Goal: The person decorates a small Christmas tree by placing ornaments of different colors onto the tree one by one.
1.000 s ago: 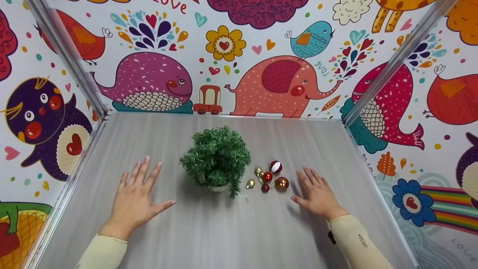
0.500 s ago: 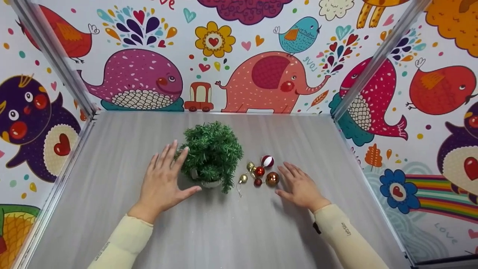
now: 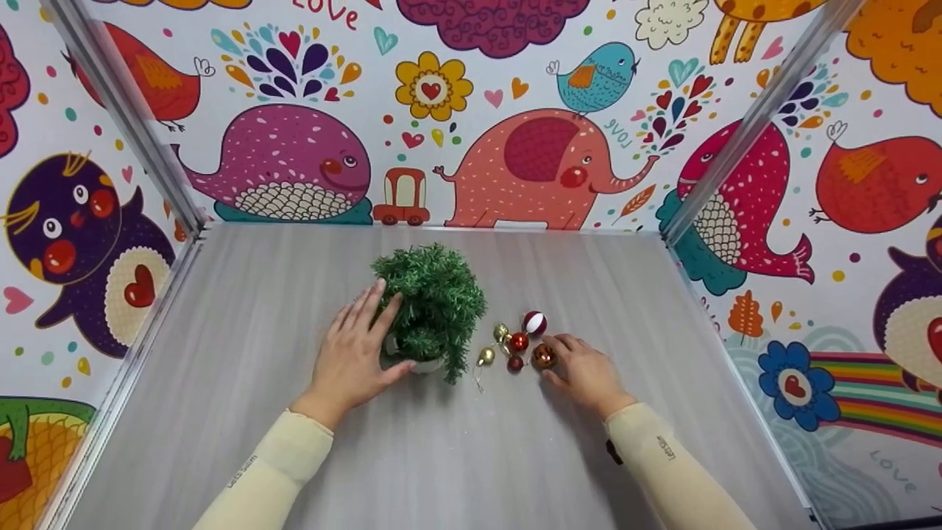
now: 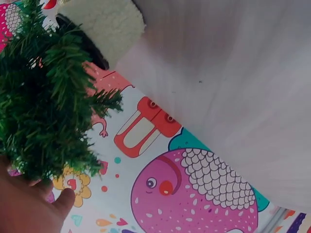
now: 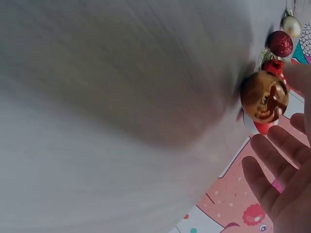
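Holding my left grip (image 3: 353,357) spread, uncurled at the small tree (image 3: 439,283), presumably to steady it; right grip (image 3: 590,375) unclenched around the copper ball (image 5: 262,94), likely spaced to straddle it.

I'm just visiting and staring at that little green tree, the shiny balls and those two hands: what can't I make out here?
- Pot: head view, mostly hidden by the green tree; left wrist view, cut off by the top edge.
- Striped ball: right wrist view, partly hidden by the copper ball.
- Left hand: left wrist view, cut off by the left and bottom edges.
- Right hand: right wrist view, cut off by the right edge.
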A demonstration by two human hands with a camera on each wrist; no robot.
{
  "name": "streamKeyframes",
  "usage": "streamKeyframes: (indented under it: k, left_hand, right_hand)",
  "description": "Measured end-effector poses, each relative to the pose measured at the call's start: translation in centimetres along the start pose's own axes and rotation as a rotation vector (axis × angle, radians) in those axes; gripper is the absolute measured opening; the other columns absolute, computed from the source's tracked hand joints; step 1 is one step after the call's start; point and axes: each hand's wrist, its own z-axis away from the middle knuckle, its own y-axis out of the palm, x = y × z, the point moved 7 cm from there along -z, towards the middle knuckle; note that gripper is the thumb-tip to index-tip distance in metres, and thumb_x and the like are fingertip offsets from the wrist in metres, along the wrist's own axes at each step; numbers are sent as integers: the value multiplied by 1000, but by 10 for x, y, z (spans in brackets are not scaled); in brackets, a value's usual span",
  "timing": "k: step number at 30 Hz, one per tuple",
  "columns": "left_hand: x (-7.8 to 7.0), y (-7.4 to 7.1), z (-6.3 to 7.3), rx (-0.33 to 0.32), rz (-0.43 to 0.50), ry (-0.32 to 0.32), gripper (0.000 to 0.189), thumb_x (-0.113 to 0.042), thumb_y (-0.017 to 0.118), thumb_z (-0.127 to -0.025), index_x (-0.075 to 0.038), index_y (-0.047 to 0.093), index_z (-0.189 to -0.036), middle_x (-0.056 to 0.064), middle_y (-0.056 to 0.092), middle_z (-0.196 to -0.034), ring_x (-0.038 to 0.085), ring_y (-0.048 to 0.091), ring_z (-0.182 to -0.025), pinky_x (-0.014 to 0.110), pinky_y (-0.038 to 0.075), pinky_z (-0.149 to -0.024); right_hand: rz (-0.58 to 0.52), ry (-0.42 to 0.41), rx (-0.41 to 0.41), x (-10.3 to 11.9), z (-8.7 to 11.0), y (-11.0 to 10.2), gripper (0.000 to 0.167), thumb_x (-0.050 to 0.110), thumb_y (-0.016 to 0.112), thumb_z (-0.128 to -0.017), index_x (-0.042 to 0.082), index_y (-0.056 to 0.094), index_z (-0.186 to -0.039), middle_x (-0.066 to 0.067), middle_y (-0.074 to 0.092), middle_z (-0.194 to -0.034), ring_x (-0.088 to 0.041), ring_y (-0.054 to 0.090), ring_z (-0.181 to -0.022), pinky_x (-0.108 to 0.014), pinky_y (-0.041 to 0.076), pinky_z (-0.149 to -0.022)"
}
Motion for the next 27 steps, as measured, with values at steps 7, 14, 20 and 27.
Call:
streamKeyframes:
  k: [7, 14, 20, 27]
  left_hand:
    - [1, 2, 0, -62, 28, 12, 91, -49, 78, -80, -11, 39, -154, 18, 25, -161, 37, 37, -140, 52, 34, -110]
    - [0, 1, -2, -84, 41, 13, 86, -48, 77, -81, -9, 43, -151, 18, 28, -160, 39, 42, -135, 54, 38, -106]
    - [0, -2, -3, -89, 36, 9, 85, -45, 79, -81, -8, 46, -149, 19, 31, -158, 38, 42, -136, 54, 41, -104]
    - [0, 0, -2, -53, 34, -2, 83, -48, 75, -83, -8, 45, -150, 17, 25, -161, 39, 40, -137, 54, 38, -106]
  right_hand:
    - [-55, -22, -58, 1, -4, 8, 47, 18, 82, -82, 11, 65, -125, -6, 62, -118, -28, 64, -104, -46, 56, -79]
    - [-121, 16, -97, -2, -3, 3, 38, 17, 81, -82, 12, 66, -118, -5, 65, -112, -28, 66, -98, -47, 55, -79]
    - [-138, 32, -119, -6, 0, -13, 41, 19, 81, -82, 11, 66, -120, -4, 65, -110, -26, 67, -91, -47, 55, -77]
    - [-146, 31, -140, -10, 7, -29, 46, 18, 80, -82, 14, 65, -125, -3, 63, -113, -23, 65, -93, -46, 55, -76]
